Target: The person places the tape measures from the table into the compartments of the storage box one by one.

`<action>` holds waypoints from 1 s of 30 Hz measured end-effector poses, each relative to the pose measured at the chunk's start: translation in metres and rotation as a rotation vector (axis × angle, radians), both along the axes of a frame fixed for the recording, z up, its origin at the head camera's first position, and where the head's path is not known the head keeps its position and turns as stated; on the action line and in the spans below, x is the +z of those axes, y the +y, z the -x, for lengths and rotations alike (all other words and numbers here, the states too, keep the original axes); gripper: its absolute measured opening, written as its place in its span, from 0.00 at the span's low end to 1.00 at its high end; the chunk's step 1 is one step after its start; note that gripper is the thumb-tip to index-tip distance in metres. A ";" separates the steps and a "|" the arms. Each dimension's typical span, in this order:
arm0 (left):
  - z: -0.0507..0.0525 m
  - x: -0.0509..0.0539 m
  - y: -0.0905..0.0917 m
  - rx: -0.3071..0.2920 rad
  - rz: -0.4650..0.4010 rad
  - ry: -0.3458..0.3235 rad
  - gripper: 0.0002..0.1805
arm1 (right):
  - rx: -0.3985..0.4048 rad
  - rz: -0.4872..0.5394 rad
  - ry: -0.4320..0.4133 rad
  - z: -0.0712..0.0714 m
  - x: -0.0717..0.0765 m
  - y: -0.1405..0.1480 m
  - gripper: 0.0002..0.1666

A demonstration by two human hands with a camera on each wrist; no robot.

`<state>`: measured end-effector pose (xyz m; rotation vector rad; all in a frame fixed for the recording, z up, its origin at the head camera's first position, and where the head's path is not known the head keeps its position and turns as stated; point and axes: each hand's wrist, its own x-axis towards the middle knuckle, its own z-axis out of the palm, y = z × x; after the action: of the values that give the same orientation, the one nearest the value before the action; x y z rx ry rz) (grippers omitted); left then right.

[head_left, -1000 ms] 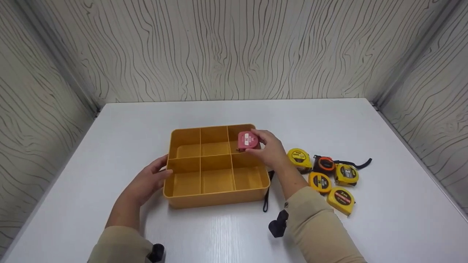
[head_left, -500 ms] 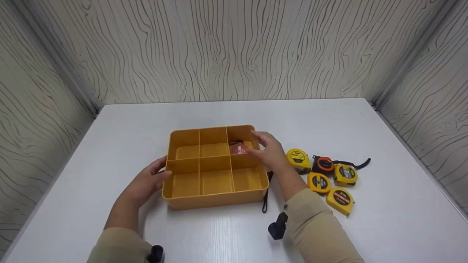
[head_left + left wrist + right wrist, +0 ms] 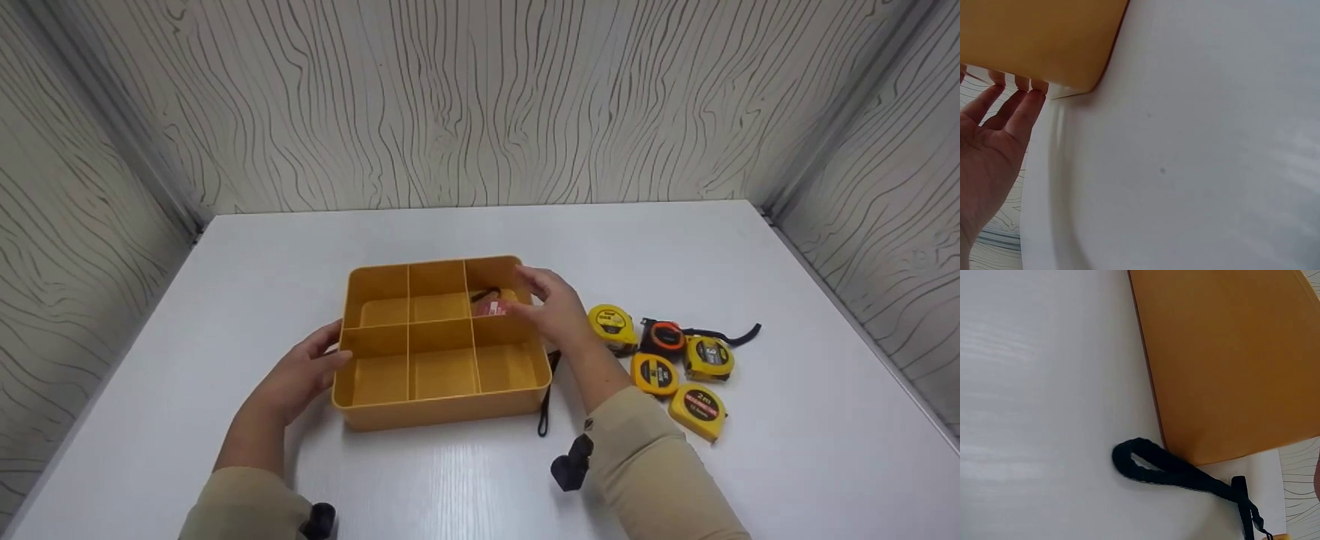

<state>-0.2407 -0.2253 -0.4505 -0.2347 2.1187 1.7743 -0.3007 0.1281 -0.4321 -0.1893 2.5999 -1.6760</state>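
Observation:
A mustard-yellow divided box (image 3: 450, 412) stands on the white table. At its left side, my left hand (image 3: 300, 375) holds the wall, thumb over the rim and fingertips against the outside, as the left wrist view shows. A pink tape measure (image 3: 493, 308) with a black strap lies in the back right compartment, partly hidden by the divider. My right hand (image 3: 555, 307) is at the right rim, its thumb and fingers spread apart; the thumb tip is close to the pink tape measure. Whether they touch cannot be told.
Right of the box lie several tape measures: a yellow one (image 3: 611, 326), a black-and-orange one (image 3: 664, 337) and a yellow "2m" one (image 3: 697, 412) among them. A black strap loop (image 3: 1151, 464) lies by the box's near right corner. Wood-patterned panels (image 3: 480, 105) surround the table.
My right hand has let go of the pink tape measure, which has dropped from the hand into the back right compartment. My left hand has stayed at the box's left wall.

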 end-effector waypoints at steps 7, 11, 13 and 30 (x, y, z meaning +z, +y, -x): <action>0.001 -0.002 -0.001 -0.014 -0.041 0.028 0.38 | 0.007 0.084 0.036 -0.004 0.007 0.005 0.42; 0.001 -0.001 -0.001 -0.018 -0.036 0.029 0.39 | 0.008 0.084 0.039 -0.006 0.012 0.007 0.39; 0.001 0.000 -0.002 -0.019 -0.033 0.026 0.40 | 0.004 0.083 0.038 -0.007 0.014 0.008 0.37; 0.000 0.001 -0.001 -0.023 -0.038 0.024 0.39 | -0.047 0.073 0.076 -0.014 0.013 0.039 0.36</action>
<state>-0.2409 -0.2263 -0.4492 -0.1792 2.0937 1.8116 -0.2872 0.1667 -0.4188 -0.1997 2.6181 -1.8162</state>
